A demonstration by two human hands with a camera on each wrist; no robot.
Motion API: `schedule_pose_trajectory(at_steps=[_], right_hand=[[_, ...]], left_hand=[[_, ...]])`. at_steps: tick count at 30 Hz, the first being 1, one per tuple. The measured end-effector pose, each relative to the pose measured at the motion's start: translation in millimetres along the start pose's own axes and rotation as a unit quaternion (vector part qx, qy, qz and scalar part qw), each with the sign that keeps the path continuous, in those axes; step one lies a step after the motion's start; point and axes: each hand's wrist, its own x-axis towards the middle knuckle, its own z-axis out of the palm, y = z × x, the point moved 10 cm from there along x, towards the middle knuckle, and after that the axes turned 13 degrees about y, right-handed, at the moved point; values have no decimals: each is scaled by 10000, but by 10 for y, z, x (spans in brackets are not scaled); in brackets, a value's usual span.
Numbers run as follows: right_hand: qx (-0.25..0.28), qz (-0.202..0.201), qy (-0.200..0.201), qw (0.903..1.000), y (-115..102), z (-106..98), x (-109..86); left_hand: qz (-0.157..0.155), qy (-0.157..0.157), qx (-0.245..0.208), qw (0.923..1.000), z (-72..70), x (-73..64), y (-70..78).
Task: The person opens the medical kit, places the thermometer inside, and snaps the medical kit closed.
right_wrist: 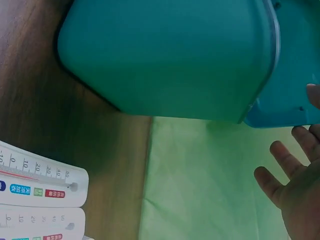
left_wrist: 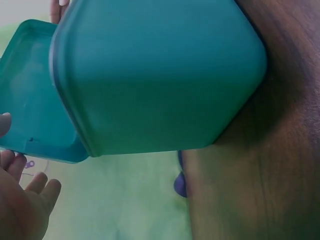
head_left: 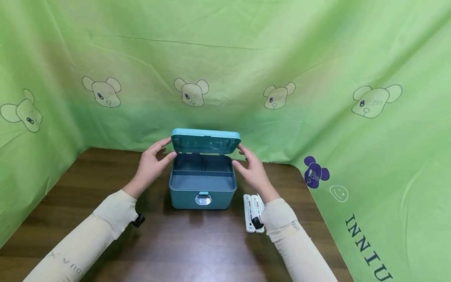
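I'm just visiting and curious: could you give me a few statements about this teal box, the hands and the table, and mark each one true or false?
1. The lid of the teal box is raised. True.
2. The left hand is at the lid's left end and the right hand at its right end. True.
3. The white thermometers lie inside the box. False: they lie on the wooden table, to the right of the box.
4. The box stands on a bare white table. False: the table is dark brown wood, with a green cloth hung behind it.
5. The box has a latch on its front wall. True.
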Motion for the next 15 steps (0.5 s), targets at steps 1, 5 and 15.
schedule_pose_trajectory(at_steps=[1, 5, 15], right_hand=[[-26, 25, -30, 10000, 24, 17, 6], [-88, 98, -98, 9999, 103, 77, 22], [-358, 264, -275, 9986, 253, 232, 21]], left_hand=[[0, -44, 43, 10000, 19, 1, -15], [-22, -310, 313, 9990, 105, -13, -89], [-186, -867, 823, 9927, 211, -75, -318]])
